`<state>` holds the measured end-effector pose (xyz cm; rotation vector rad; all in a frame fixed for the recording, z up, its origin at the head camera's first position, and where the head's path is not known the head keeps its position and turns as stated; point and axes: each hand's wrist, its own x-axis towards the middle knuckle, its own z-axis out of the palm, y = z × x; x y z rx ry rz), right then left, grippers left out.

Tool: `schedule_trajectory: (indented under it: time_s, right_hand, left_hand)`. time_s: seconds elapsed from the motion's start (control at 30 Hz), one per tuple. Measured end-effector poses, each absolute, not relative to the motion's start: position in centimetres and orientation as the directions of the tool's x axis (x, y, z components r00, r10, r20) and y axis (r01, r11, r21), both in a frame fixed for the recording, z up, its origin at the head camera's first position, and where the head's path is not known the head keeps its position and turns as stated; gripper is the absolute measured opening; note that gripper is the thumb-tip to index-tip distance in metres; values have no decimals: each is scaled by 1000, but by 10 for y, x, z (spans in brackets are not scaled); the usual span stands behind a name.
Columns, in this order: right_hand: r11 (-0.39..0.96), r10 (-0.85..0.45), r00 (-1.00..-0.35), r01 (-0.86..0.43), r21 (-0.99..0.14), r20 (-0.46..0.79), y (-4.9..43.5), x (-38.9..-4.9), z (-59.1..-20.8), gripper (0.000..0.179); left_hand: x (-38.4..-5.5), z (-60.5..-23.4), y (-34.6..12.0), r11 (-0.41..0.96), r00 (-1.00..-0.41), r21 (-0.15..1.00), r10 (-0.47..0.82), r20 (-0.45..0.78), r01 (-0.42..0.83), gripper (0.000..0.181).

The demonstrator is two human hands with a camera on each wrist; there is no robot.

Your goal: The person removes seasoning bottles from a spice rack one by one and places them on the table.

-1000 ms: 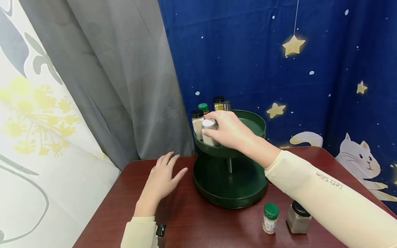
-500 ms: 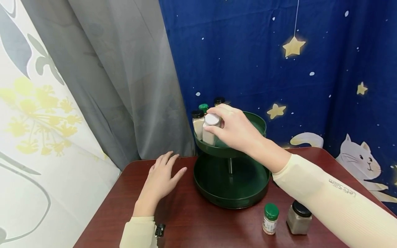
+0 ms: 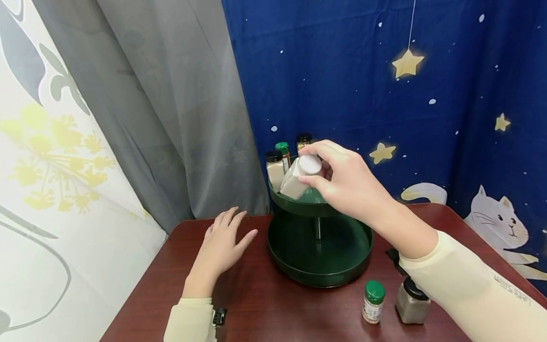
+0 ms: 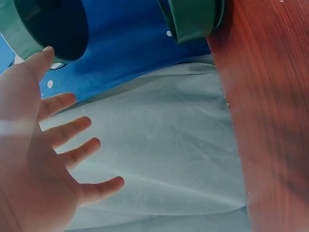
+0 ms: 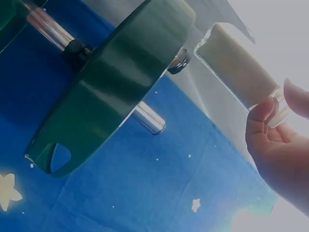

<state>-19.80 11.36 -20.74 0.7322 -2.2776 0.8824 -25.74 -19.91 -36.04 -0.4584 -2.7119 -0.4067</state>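
A white-capped jar (image 3: pixel 294 184) is held by the right hand (image 3: pixel 348 183) over the near left part of the upper tray (image 3: pixel 299 207). The jar is pinched near its cap between thumb and fingers, and its body is tilted, cap toward the palm. In the right wrist view a gap is seen between its base and the tray wall.

No object is held by the left hand (image 3: pixel 220 249); its fingers are extended and spread, to the left of the lower tray (image 3: pixel 318 277). Whether the table (image 3: pixel 256 308) is touched by it cannot be told.

A black-capped jar (image 3: pixel 275 172) is noted just beside the held jar, with a green-capped bottle (image 3: pixel 283 151) behind. A green-capped jar (image 3: pixel 373 304) and a dark-capped jar (image 3: pixel 412 304) are found upright on the table.

The step in hand is judged to be the transfer of one jar at the upper tray; whether it is being loaded or unloaded cannot be established. For the next move, a secure pinch appears to be required, the jar to be righted before being set down and its base kept clear of rim and neighbours.
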Motion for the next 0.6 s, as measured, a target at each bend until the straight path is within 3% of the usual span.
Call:
schedule_trajectory:
  time_s: [0.37, 0.6]
  right_hand:
    - [617, -366, -654, -703, -354, 662, 117, -163, -222, 42]
    - [574, -426, -660, -726, -379, 619, 115, -149, -243, 43]
  left_hand:
    - [-257, -359, -198, 904, -885, 226, 258, 388, 362, 68]
    - [-257, -363, -201, 904, -882, 225, 256, 395, 363, 67]
